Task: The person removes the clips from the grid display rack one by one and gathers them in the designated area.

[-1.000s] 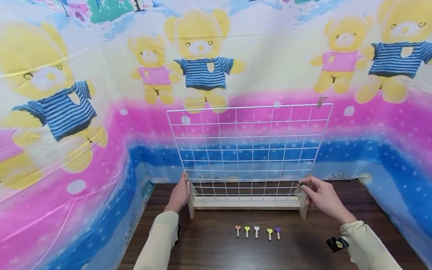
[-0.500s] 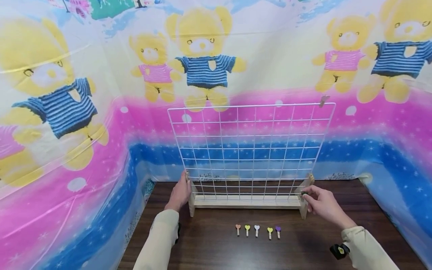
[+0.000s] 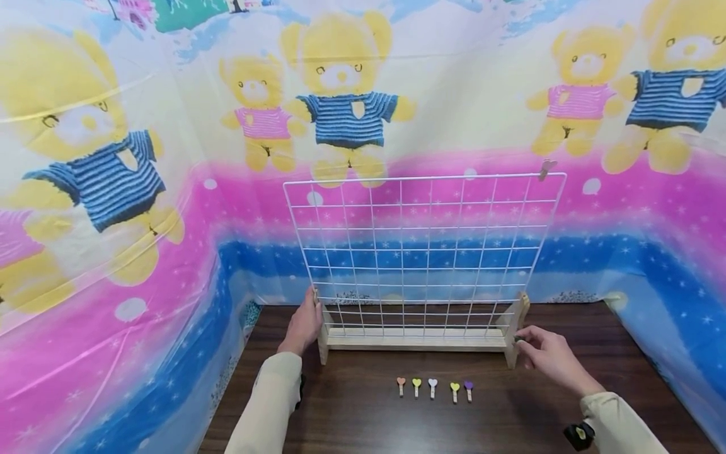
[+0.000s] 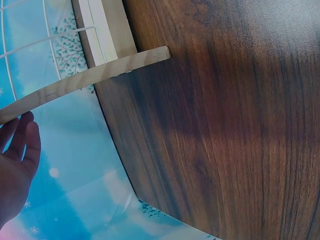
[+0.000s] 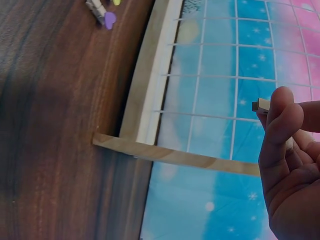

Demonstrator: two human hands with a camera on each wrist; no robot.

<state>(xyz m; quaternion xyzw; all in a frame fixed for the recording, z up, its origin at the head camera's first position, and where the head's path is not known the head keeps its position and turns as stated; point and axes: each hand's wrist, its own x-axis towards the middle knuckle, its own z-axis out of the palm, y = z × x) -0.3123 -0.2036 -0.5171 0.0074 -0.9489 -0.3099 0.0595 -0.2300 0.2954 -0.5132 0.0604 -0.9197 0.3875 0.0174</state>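
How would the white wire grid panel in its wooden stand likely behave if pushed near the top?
The wire grid panel stands tall over a narrow wooden stand, so it would probably tip. Its thin wires suggest lightness and slight flex. The left hand at the stand's end may steady it.

The table is dark wood with a fine straight grain and a smooth, faintly glossy finish. The grid is thin wire coated white, smooth. Its base is pale, unpainted wood, matt and lightly grained. The pegs are small raw-wood clips topped with painted hearts. The backdrop is printed plastic sheeting, shiny and creased. The sleeves are matt beige cloth.
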